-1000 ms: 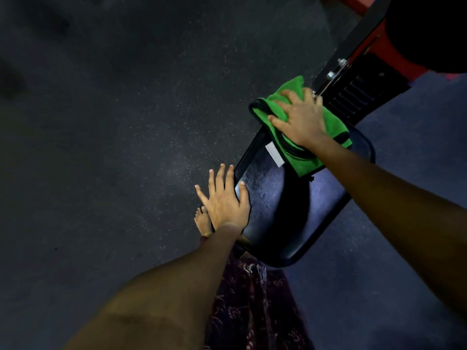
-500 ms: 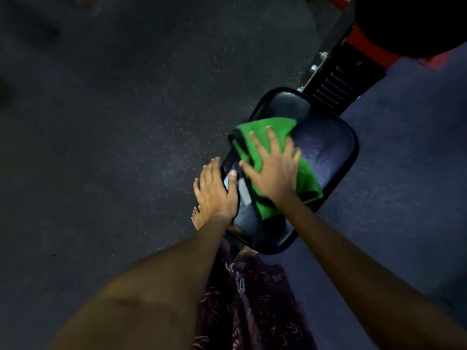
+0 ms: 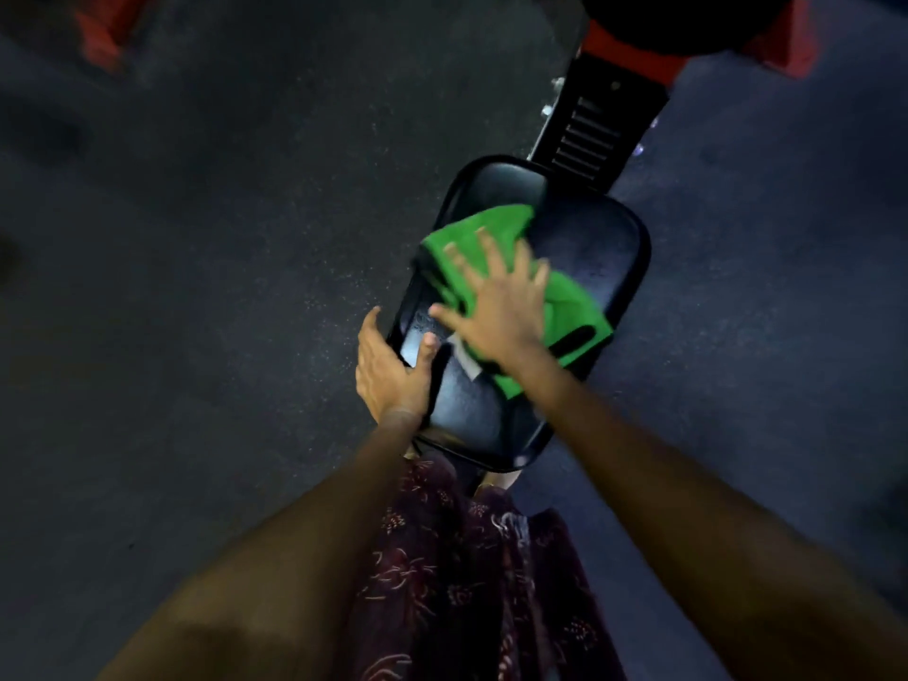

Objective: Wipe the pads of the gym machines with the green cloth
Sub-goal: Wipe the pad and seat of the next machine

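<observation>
A black padded seat [image 3: 594, 238] of a gym machine lies below me, tilted away to the upper right. The green cloth [image 3: 572, 307] is spread over its middle. My right hand [image 3: 501, 307] presses flat on the cloth with fingers spread; it is blurred by motion. My left hand [image 3: 388, 371] holds the pad's near left edge, thumb on top and fingers curled down over the side. A small white tag of the cloth shows beside my right wrist.
Behind the pad rises a black slotted bracket [image 3: 589, 135] on a red machine frame [image 3: 634, 51]. Dark speckled rubber floor [image 3: 221, 238] spreads to the left and right. My patterned maroon garment [image 3: 467, 557] hangs just in front of the pad.
My right hand has dragged the cloth from the pad's far end back to its middle. My left hand went from lying flat at the edge to clasping it.
</observation>
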The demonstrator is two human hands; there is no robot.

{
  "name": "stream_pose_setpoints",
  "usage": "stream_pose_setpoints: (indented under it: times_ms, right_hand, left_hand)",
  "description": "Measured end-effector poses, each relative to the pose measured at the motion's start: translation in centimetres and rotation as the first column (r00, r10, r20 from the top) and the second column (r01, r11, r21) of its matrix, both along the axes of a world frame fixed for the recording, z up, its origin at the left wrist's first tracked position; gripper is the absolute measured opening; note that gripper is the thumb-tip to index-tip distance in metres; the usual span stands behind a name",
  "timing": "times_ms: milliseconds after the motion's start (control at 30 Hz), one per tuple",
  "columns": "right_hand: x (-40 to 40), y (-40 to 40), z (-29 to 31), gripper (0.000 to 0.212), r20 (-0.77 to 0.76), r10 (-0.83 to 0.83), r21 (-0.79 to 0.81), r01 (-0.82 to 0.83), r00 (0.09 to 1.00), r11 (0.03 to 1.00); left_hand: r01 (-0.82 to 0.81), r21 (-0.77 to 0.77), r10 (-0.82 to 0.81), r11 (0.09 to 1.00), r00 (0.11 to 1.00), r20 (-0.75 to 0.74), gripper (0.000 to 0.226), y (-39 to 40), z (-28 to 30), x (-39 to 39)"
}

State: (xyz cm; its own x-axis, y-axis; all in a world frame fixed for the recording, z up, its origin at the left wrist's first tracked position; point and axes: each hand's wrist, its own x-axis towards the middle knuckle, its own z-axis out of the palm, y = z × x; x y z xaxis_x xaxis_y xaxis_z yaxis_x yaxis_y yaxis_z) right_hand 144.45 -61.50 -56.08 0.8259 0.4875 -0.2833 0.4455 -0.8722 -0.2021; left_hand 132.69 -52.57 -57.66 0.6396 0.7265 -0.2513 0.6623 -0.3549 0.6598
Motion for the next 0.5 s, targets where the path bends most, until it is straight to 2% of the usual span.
stream_pose_setpoints:
  times_ms: [67, 167, 233, 300, 333, 400, 467, 500]
  right_hand:
    - [-3.6, -0.6, 0.3, 0.07, -0.012, 0.093, 0.014, -0.093, 0.996, 0.996]
    - [-7.2, -3.6, 0.3, 0.065, 0.062, 0.272, 0.068, -0.276, 0.96, 0.959]
    - [-6.4, -6.2, -0.2, 0.066, 0.104, 0.478, 0.102, -0.488, 0.872, 0.867]
    - [-3.1, -8.6, -0.6, 0.068, 0.066, 0.603, 0.112, -0.607, 0.795, 0.787]
    - [-1.3, -9.3, -0.7, 0.068, 0.039, 0.603, 0.091, -0.604, 0.797, 0.792]
    - [1.8, -9.7, -0.6, 0.064, 0.032, 0.46, 0.038, -0.461, 0.887, 0.886]
    - [2.7, -8.5, -0.6, 0.059, 0.053, 0.166, 0.025, -0.167, 0.985, 0.986]
    - [1.9, -7.3, -0.5, 0.057, 0.045, 0.02, 0.032, -0.021, 0.999, 0.999]
  left_hand:
    - [-0.029, -0.055, 0.032, 0.998, 0.998, 0.053, 0.12, 0.1, 0.2, -0.1]
    - [-0.063, -0.172, 0.082, 0.983, 0.991, 0.108, 0.096, 0.3, 0.6, -0.3]
    - [-0.055, -0.239, 0.08, 0.969, 0.993, 0.092, 0.084, 0.7, 0.8, 0.0]
    - [-0.081, -0.303, 0.095, 0.949, 0.995, 0.032, 0.07, 0.9, 0.9, 0.6]
    - [-0.114, -0.323, 0.119, 0.94, 0.993, -0.001, 0.064, 1.1, 0.9, 0.9]
    - [-0.166, -0.291, 0.151, 0.942, 0.986, -0.075, 0.056, 1.1, 0.9, 1.7]
    - [-0.119, -0.191, 0.1, 0.974, 0.989, -0.11, 0.052, 0.9, 0.9, 2.4]
    - [-0.09, -0.157, 0.073, 0.984, 0.991, -0.111, 0.05, 0.9, 0.9, 2.8]
